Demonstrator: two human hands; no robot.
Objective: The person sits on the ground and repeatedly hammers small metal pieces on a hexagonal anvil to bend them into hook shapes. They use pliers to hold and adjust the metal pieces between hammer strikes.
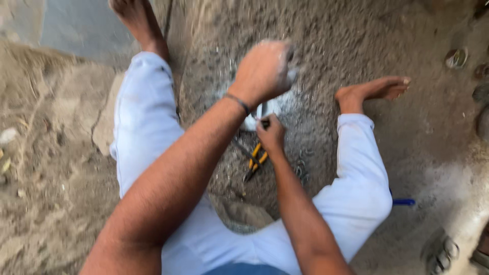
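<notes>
left hand [264,71] was fisted, raised, contents unclear | right hand [271,133] pinched a dark tool on the white piece [254,118] on the ground between the legs | pliers [256,162] lay just beside | steadying the tool before striking seemed wise

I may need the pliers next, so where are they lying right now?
In the head view the yellow-handled pliers lie on the sandy ground between the person's legs, just below the right hand and near the middle of the picture.
</notes>
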